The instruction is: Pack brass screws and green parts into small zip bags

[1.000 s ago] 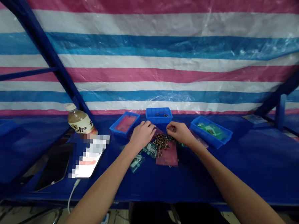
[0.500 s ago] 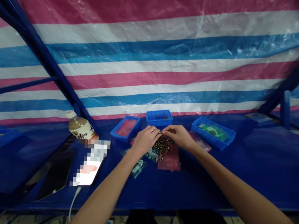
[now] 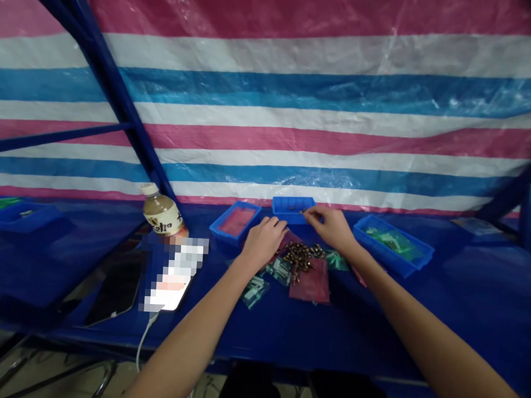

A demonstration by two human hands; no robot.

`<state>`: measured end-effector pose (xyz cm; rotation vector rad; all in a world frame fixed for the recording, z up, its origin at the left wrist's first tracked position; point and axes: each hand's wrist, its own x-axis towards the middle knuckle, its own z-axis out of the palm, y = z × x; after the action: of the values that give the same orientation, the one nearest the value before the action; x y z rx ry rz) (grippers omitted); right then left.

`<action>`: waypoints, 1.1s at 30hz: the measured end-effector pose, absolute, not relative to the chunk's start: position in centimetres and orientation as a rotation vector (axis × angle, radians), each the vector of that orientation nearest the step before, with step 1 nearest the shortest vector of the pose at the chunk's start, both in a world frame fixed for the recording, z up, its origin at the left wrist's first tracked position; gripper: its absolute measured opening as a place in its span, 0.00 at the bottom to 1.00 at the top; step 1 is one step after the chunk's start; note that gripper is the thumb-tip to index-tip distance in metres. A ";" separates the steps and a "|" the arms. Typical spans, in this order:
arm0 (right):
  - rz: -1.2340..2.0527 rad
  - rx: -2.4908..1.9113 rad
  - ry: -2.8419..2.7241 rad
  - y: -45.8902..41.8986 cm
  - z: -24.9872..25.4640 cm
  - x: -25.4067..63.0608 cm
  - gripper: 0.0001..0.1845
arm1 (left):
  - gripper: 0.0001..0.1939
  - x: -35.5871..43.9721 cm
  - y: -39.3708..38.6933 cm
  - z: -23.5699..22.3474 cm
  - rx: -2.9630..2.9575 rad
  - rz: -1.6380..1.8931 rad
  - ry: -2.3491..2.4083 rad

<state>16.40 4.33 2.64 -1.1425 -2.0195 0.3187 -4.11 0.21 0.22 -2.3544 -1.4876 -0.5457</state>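
Observation:
My right hand is at the near right corner of the small blue tray, thumb and forefinger pinched on a tiny metal piece. A few small metal pieces show inside that tray. My left hand lies low at the left of a pile of brass-coloured screw-like parts. Its fingers are curled and close together, the tips turned down, so what they hold is hidden. Under the pile's front lies a pink plastic packet. Clear packets of pale metal parts lie left of it.
A blue tray with pink packets stands behind my left hand; a blue tray with green packets is on the right. At left are a drink bottle, a lit phone on a cable and a dark tablet-like device.
My right hand has moved from the pile, beside my left hand, forward to the small blue tray. The left hand has stayed near the pile's left side. The view has shifted slightly.

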 end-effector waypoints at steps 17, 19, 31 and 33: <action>0.072 -1.298 -2.519 2.2 0.5 18.0 0.15 | 0.14 -4.2 0.0 0.4 -2.297 -0.532 -1.616; 0.069 -1.276 -2.568 2.4 0.6 18.2 0.14 | 0.15 -4.1 -0.1 0.4 -2.305 -0.535 -1.615; 0.154 -1.246 -2.532 2.5 -0.2 17.9 0.06 | 0.17 -3.5 -0.4 0.5 -2.340 -0.473 -1.653; 0.151 -1.189 -2.558 2.6 -0.2 18.0 0.05 | 0.16 -3.4 -0.4 0.4 -2.339 -0.468 -1.653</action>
<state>17.98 2.61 -0.24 -1.1888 -2.5577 0.1509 -3.43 -0.37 0.45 -2.3390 -1.6530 -0.4678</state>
